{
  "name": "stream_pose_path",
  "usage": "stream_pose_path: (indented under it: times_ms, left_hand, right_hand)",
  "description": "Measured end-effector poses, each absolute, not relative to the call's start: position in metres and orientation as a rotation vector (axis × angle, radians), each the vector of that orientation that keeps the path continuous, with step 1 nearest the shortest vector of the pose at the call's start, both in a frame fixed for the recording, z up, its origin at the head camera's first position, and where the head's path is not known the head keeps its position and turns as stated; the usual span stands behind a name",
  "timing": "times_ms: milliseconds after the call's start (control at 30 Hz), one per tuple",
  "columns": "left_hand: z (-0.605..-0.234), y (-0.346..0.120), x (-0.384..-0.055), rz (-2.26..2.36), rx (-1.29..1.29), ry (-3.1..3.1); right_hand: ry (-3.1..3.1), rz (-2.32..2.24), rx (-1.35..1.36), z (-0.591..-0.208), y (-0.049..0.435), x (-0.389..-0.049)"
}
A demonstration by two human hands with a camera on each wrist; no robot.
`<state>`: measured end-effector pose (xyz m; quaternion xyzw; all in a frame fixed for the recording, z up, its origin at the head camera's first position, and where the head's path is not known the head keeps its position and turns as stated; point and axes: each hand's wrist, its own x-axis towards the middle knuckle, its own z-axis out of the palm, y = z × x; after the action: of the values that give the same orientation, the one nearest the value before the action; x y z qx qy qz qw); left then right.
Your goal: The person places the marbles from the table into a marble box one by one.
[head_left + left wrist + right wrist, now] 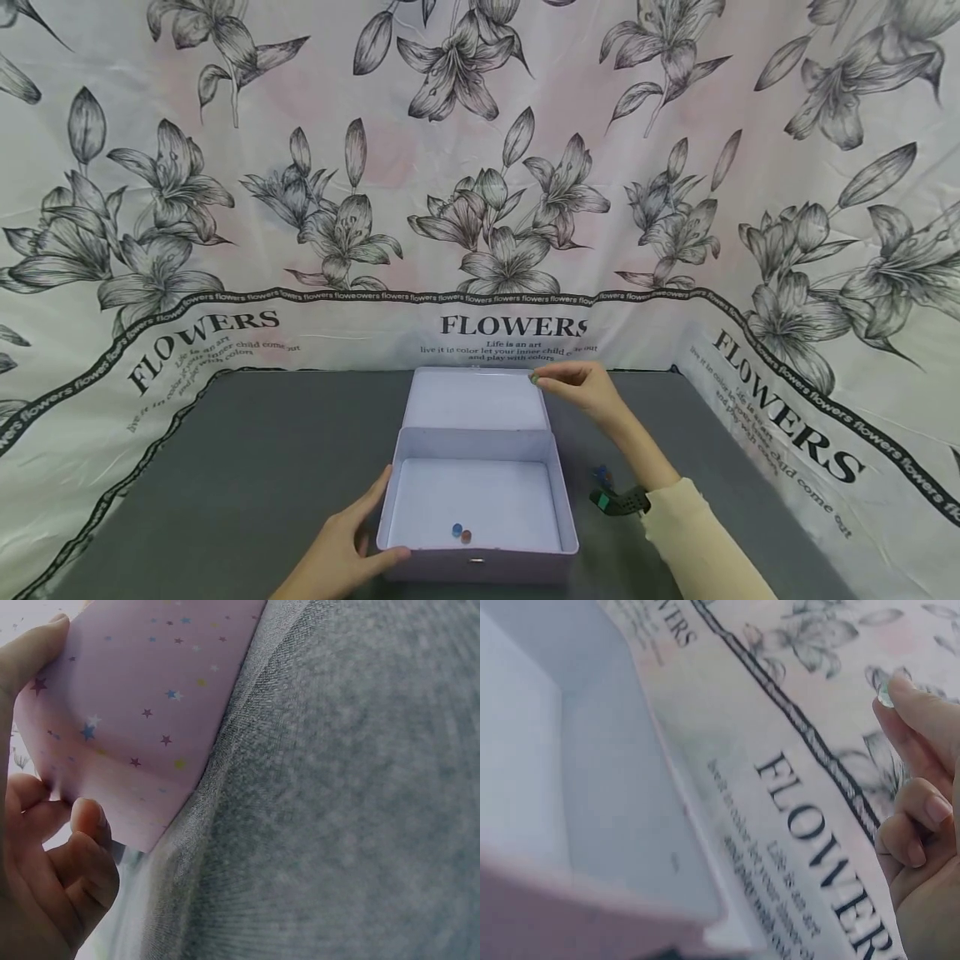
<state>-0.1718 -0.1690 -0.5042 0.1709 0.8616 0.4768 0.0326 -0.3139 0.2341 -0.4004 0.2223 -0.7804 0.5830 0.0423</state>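
Note:
In the head view, a pale lilac metal box (pixel 480 492) stands on the dark grey tabletop with its hinged lid (pixel 476 400) tipped back. Near the front of its floor lie a blue marble (pixel 457 529) and a reddish-brown marble (pixel 467 537). My left hand (pixel 341 537) grips the box's front left corner, thumb at the front rim and fingers along the left side. Coloured stars dot the box's outside (pixel 157 712) in the left wrist view. Above the lid's right edge, my right hand (pixel 581 387) pinches a small greenish clear marble (pixel 886 695) between thumb and index finger.
Right of the box, small blue and reddish pieces (pixel 602 477) lie on the table, partly behind a black strap (pixel 622 501) at the right wrist. A flower-printed cloth (pixel 510 208) hangs behind the table and along both sides.

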Motion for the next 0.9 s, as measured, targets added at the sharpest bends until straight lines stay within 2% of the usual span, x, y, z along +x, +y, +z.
stream_pose_path:
  times_ms: [400,633,900]
  left_hand:
    - [-0.506,-0.17,-0.172,1.515,0.597,2.643]
    - [-0.505,-0.171,-0.172,1.472,0.562,2.668]
    - [-0.503,-0.17,-0.173,1.457,0.533,2.631]
  right_hand:
    - [-2.399,1.757,0.824,-0.376,0.177,-0.331]
    - [-2.369,1.864,0.954,-0.387,0.147,-0.336]
    - [-2.512,1.866,1.062,-0.41,0.122,-0.327]
